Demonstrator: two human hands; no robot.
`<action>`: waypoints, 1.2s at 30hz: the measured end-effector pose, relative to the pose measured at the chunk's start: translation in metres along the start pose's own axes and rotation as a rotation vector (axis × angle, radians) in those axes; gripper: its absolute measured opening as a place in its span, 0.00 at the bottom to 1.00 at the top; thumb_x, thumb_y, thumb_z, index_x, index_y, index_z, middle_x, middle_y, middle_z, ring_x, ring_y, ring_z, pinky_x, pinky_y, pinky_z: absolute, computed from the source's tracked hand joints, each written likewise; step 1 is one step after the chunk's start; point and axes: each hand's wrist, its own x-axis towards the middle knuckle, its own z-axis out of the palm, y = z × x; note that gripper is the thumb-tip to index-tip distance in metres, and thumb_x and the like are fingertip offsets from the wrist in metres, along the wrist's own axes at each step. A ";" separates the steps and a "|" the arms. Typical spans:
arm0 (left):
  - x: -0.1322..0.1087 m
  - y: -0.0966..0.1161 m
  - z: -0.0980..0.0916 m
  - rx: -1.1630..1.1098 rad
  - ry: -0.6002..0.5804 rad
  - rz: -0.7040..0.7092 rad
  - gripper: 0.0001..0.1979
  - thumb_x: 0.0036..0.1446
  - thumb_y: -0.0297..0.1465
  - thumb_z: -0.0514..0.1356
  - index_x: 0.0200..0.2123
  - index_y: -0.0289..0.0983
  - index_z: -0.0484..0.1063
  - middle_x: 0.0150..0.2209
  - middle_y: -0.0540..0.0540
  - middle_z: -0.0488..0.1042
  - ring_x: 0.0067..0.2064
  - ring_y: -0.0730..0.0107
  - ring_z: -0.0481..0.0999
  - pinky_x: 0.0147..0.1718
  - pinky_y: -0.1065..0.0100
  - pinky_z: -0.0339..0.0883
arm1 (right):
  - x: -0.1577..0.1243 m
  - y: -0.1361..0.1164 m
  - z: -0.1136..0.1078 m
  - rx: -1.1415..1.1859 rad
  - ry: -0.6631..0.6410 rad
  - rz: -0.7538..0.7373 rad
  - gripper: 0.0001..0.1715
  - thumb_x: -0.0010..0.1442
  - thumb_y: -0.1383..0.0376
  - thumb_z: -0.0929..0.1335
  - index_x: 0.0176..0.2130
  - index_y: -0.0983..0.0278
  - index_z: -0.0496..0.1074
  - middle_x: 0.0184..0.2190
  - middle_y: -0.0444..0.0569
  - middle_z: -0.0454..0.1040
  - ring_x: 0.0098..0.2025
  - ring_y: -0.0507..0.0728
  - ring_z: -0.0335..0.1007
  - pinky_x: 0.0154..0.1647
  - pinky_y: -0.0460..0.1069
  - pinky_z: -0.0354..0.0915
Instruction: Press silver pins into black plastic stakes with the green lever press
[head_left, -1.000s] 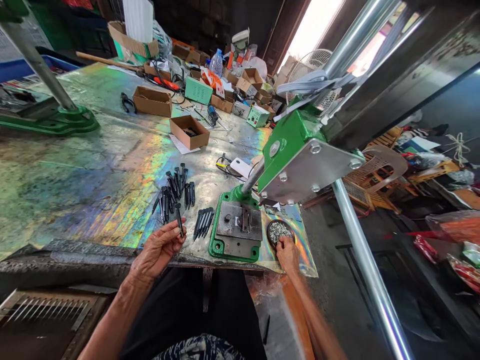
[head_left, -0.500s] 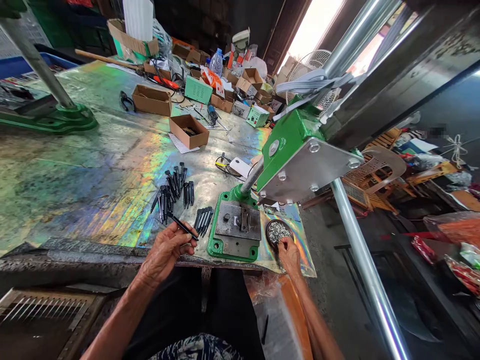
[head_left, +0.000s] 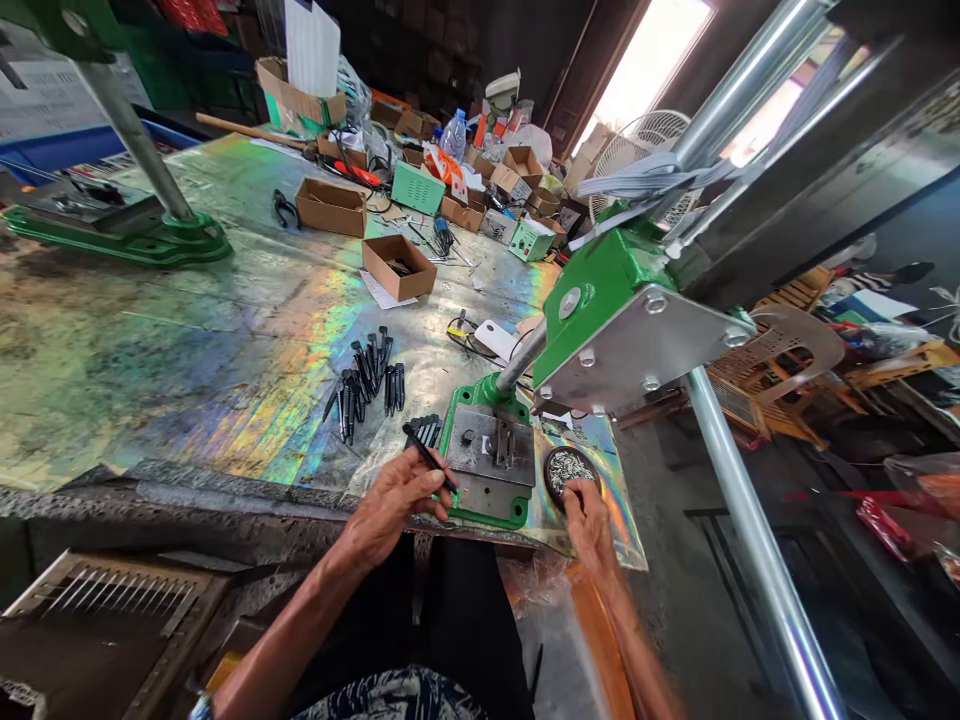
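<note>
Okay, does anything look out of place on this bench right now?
Mainly the black pointed pins: they lie loose and crisscrossed on the iridescent foil sheet, while the small silver pieces sit contained in a round dish at the right hand. Nothing looks clearly damaged.

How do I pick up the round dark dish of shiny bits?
Pinch the raised rim of the round dark dish from the near side, where the right hand rests. Small silvery pieces fill its middle, so stay on the edge.

Green press base [head_left: 489, 517], matte black spikes [head_left: 391, 390], rainbow holographic bench sheet [head_left: 225, 400] — navy-and-white patterned cloth [head_left: 390, 698]
</note>
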 end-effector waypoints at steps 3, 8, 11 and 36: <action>0.004 -0.005 0.017 -0.010 -0.099 0.003 0.14 0.49 0.35 0.64 0.35 0.33 0.66 0.33 0.44 0.72 0.28 0.72 0.72 0.25 0.71 0.69 | -0.008 -0.046 0.003 0.055 -0.088 -0.130 0.11 0.62 0.59 0.57 0.34 0.63 0.62 0.24 0.45 0.63 0.24 0.54 0.59 0.26 0.48 0.56; 0.009 -0.009 0.031 -0.045 -0.161 0.037 0.15 0.49 0.36 0.64 0.36 0.34 0.65 0.33 0.45 0.71 0.28 0.72 0.72 0.25 0.70 0.69 | -0.017 -0.102 0.010 0.092 -0.225 -0.352 0.05 0.62 0.68 0.57 0.34 0.61 0.59 0.27 0.45 0.63 0.27 0.53 0.60 0.29 0.48 0.55; 0.008 -0.011 0.031 -0.053 -0.158 0.048 0.15 0.49 0.36 0.64 0.36 0.34 0.65 0.33 0.46 0.71 0.28 0.73 0.71 0.25 0.70 0.69 | -0.019 -0.113 0.010 0.092 -0.264 -0.421 0.05 0.61 0.70 0.57 0.35 0.61 0.59 0.28 0.46 0.63 0.27 0.53 0.60 0.28 0.48 0.54; 0.003 -0.016 0.021 -0.301 -0.002 0.002 0.17 0.43 0.33 0.68 0.32 0.32 0.66 0.30 0.45 0.73 0.26 0.74 0.72 0.23 0.72 0.69 | -0.024 -0.140 0.018 0.831 -0.321 0.121 0.09 0.59 0.61 0.66 0.31 0.65 0.67 0.20 0.43 0.65 0.20 0.49 0.56 0.20 0.45 0.54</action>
